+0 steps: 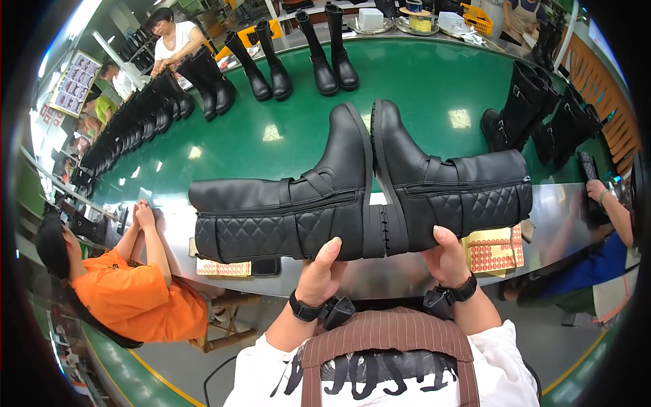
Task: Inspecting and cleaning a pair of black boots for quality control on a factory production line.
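Observation:
Two tall black boots with quilted shafts, ankle straps and side zippers lie sideways in my hands, sole to sole, toes pointing away from me. My left hand (321,273) grips the left boot (271,210) near its heel, thumb on top and the other fingers hidden beneath. In the same way my right hand (447,259) holds the right boot (461,190) at the heel end. The soles meet or nearly meet at the heels and part slightly toward the toes. Both boots are above the steel edge of the bench.
Sheets of red round stickers (491,251) lie on the steel edge (556,210). Black boots stand along the green belt (420,74), several in a row (135,122) at left and more (519,108) at right. A person in orange (142,292) sits at left; another person's arm (614,210) is at right.

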`<action>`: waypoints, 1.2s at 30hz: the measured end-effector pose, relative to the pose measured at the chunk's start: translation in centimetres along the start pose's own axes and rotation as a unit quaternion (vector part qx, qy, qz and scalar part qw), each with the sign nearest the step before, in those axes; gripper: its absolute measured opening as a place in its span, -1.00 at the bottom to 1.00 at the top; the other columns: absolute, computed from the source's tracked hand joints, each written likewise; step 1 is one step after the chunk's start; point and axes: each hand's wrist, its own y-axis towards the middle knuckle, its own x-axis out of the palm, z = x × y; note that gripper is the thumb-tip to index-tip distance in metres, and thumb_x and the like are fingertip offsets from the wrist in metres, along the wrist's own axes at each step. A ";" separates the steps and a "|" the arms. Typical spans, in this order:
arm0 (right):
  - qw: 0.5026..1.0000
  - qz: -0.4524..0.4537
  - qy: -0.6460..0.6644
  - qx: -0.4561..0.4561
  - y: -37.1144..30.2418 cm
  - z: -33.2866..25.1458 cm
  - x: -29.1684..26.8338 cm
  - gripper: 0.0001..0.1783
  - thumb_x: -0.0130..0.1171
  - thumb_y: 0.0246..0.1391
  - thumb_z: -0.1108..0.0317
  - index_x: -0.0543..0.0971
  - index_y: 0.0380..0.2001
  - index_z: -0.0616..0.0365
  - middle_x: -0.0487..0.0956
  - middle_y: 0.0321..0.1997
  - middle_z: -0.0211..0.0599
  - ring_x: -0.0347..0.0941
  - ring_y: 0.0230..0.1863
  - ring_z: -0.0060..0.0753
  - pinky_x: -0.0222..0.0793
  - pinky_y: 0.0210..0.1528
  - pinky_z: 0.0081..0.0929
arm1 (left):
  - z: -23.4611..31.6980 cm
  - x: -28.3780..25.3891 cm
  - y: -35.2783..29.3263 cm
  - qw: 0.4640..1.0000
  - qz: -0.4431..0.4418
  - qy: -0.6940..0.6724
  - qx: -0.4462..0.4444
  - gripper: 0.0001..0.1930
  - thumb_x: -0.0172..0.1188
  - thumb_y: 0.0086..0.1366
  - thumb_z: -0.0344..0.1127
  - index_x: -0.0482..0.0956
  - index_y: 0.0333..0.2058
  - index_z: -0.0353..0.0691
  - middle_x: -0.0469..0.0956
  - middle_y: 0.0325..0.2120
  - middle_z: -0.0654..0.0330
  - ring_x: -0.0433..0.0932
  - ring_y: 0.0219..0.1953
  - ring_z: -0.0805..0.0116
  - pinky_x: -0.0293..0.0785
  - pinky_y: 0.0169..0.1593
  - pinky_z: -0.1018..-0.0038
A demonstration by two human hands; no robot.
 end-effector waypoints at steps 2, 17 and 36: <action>1.000 0.019 -0.010 0.000 -0.1 0.0 0.1 -0.38 0.13 0.04 0.09 0.45 0.08 0.32 0.50 0.13 -0.17 0.40 0.17 -0.23 0.22 0.27 -0.24 | -0.3 0.1 0.0 1.000 -0.007 -0.004 -0.002 -0.48 0.14 0.30 -0.10 0.39 0.13 -0.31 0.47 0.09 0.13 0.42 0.15 0.23 0.26 0.25 0.25; 0.992 0.069 -0.096 0.035 0.0 -0.2 -1.8 -0.53 0.15 0.08 0.32 0.45 0.07 0.28 0.55 0.05 -0.22 0.50 0.03 -0.32 0.40 0.12 -0.31 | -1.5 -1.2 0.3 0.996 0.086 -0.013 -0.035 -0.59 0.16 0.26 -0.44 0.42 0.09 -0.28 0.49 0.02 0.12 0.49 0.06 0.29 0.38 0.19 0.29; 0.861 -0.004 -0.458 -0.222 3.9 -4.0 4.1 -0.33 0.22 0.00 0.55 0.31 0.23 0.26 0.48 0.12 -0.06 0.46 0.11 -0.31 0.46 0.10 -0.36 | -2.5 1.2 -0.6 0.974 0.049 0.207 0.075 -0.65 0.28 0.14 -0.45 0.55 -0.07 -0.35 0.57 -0.14 0.19 0.53 -0.13 0.42 0.45 -0.01 0.46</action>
